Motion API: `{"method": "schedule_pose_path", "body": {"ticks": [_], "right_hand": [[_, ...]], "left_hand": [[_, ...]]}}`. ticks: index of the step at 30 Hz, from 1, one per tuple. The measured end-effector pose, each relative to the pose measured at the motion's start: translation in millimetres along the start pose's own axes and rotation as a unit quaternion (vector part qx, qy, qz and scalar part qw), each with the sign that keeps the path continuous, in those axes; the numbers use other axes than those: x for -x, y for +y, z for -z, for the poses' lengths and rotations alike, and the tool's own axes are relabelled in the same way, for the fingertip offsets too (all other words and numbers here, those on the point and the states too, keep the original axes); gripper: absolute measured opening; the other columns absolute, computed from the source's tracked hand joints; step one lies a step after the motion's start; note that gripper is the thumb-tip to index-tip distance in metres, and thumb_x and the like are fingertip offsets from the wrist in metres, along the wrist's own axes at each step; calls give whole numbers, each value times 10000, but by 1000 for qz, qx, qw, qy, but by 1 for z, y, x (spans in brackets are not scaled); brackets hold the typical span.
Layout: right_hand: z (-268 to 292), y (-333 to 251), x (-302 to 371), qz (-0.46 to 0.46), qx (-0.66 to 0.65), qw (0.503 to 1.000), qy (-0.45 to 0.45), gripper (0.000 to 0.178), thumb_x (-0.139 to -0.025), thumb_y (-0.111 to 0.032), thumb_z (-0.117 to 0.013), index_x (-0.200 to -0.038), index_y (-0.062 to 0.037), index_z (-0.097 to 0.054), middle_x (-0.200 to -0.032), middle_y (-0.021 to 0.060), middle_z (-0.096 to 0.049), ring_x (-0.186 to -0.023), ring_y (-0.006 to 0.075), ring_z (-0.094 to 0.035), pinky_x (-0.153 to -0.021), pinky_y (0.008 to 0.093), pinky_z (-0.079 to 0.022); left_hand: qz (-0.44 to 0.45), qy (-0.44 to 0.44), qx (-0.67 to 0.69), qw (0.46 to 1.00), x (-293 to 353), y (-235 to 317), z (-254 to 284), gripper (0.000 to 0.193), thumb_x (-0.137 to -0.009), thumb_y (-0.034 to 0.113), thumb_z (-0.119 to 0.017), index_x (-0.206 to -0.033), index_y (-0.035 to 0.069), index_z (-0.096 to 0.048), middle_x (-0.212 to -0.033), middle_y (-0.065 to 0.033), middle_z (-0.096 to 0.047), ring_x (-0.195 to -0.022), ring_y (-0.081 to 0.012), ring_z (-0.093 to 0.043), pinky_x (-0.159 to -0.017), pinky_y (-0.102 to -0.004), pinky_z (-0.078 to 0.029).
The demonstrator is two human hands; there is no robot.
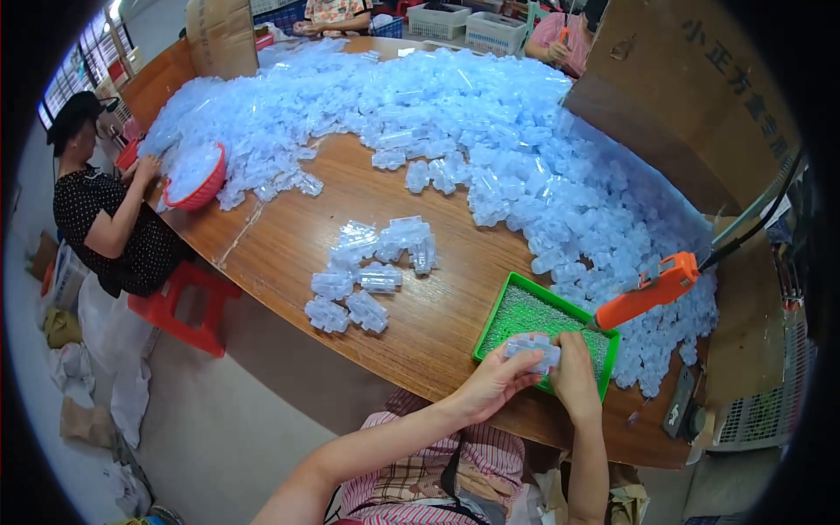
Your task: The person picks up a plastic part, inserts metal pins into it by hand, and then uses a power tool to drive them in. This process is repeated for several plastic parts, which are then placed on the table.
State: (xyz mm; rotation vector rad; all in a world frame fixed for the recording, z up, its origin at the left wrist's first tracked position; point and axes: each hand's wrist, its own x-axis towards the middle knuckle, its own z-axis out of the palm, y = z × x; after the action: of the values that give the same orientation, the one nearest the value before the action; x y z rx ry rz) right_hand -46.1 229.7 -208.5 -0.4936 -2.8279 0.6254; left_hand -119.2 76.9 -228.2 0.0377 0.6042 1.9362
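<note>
My left hand (492,385) is closed around a clear plastic part (532,351), thumb on its near side, above the front of a green tray (484,337). Small silvery metal pieces, apparently screws (538,317), fill much of that tray. Right up against the part, my right hand (575,374) has its fingers bent and pressed together; whatever they pinch is hidden. An orange electric screwdriver (647,293) hangs just beyond my right hand, its tip over the tray's right edge. A small group of clear plastic parts (381,277) lies on the wooden table (429,332) to the left.
A large heap of clear plastic parts (560,184) curves across the back and right. Cardboard panels (682,105) stand at the right. A co-worker (114,201) sits at the far left by a red basket (206,190); a red stool (188,306) stands nearby. Others sit across the table.
</note>
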Motion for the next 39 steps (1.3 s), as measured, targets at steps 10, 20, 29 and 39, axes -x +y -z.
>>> {"method": "schedule_pose_path", "body": {"ticks": [10,20,29,39], "right_hand": [[8,13,-9,-76,-150,985,41,98,-848,-62,-612,-902,20,-604,-784,106,-634,-677,182,-595,-633,308,-472],[16,11,4,-158,-213,963,43,112,-854,-81,-638,-913,14,-638,-784,30,-638,-626,55,-520,-560,229,-423],[15,18,9,-169,-212,961,60,122,-898,-75,-598,-971,10,-646,-778,21,-630,-657,61,-549,-589,217,-451],[36,-3,38,-226,-492,839,56,176,-916,-28,-591,-1066,60,-613,-900,100,-657,-749,105,-614,-659,221,-507]], "left_hand": [[-23,33,-84,996,9,8,1,321,-926,139,-596,-1223,48,-516,-1245,-115,-589,-1091,-178,-592,-953,-316,-489],[31,59,-67,996,19,9,-5,373,-933,109,-589,-1271,24,-458,-1218,-107,-587,-1065,-168,-593,-935,-315,-494],[60,58,-81,993,26,14,-4,421,-930,175,-586,-1294,0,-472,-1271,-133,-566,-1110,-211,-598,-930,-311,-517],[140,111,-59,982,32,-2,-7,358,-956,166,-559,-1255,-20,-491,-1197,-125,-598,-1089,-220,-608,-917,-311,-538]]}}
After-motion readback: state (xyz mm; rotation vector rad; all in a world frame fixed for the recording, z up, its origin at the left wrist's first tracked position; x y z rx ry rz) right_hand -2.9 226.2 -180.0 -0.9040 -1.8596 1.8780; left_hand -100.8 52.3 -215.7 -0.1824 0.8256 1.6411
